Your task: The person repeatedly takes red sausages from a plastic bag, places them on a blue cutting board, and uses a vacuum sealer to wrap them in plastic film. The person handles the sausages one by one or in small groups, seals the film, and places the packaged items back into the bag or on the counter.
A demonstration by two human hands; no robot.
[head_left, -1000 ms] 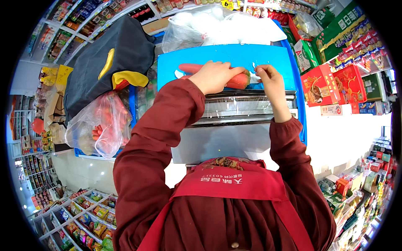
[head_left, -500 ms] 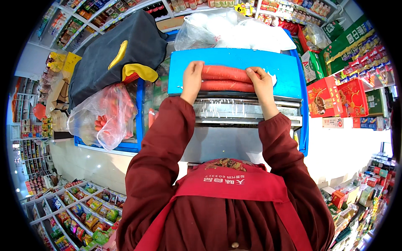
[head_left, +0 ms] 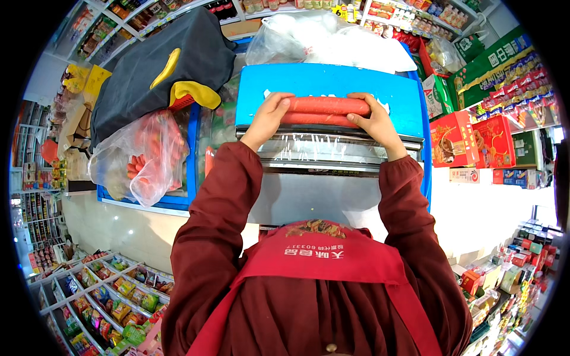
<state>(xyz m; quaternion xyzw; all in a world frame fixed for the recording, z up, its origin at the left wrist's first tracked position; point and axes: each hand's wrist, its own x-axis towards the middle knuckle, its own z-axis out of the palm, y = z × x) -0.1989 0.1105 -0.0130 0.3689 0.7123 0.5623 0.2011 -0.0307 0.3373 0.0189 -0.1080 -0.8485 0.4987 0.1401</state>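
Observation:
Two long orange-red carrots (head_left: 326,106) lie side by side on the blue top of a film wrapping machine (head_left: 297,80). My left hand (head_left: 268,120) is closed on their left ends. At their right ends, my right hand (head_left: 378,123) grips with the thumb in front and the fingers behind. The carrots have a shine like clear film, though its edges are hard to make out. Just below them, wrinkled clear film (head_left: 320,144) lies across the machine's dark front bars, above a grey plate (head_left: 314,193).
To the left, a clear plastic bag (head_left: 148,160) holds more carrots. Behind it stands a box-like thing under dark cloth (head_left: 169,71) with yellow trim. White plastic bags (head_left: 350,44) lie behind the machine. Red gift boxes (head_left: 454,139) stand at right, snack shelves (head_left: 113,296) at lower left.
My hands have spread a little apart, the right one now cupping the carrots' ends rather than pinching near them. The carrots sit closer together. The whole view has shifted slightly.

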